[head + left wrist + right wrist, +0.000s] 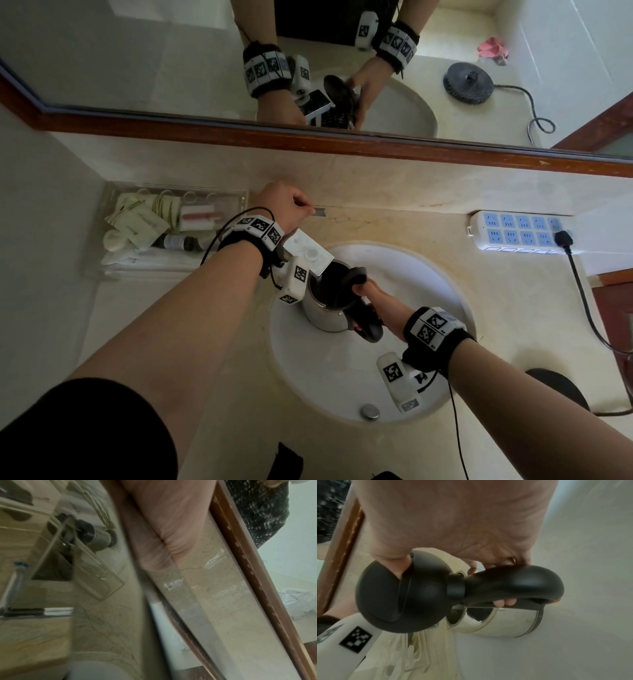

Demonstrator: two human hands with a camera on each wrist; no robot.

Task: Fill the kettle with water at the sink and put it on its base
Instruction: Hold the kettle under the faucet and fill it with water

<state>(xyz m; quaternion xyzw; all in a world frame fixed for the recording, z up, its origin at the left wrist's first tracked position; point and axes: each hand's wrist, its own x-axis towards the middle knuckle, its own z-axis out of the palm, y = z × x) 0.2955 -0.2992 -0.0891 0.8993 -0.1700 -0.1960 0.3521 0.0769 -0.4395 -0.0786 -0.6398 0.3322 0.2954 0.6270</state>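
A steel kettle [322,313] with a black handle [367,327] stands tilted inside the white sink [435,294], its black lid [358,275] swung open. My right hand [376,301] grips the handle; in the right wrist view the fingers wrap the handle [513,585] and the thumb [399,566] rests on the lid [399,599]. The kettle's mouth sits under the flat faucet spout [308,251]. My left hand [286,202] curls round the metal faucet lever [320,212] behind the spout. No water stream is discernible. The black kettle base [556,389] lies on the counter at the right.
A clear tray [113,205] of toiletries stands at the back left. A white power strip [520,233] with a black plug and cord lies at the back right. A wood-framed mirror [342,142] runs along the wall. The drain plug [370,411] sits near the sink's front.
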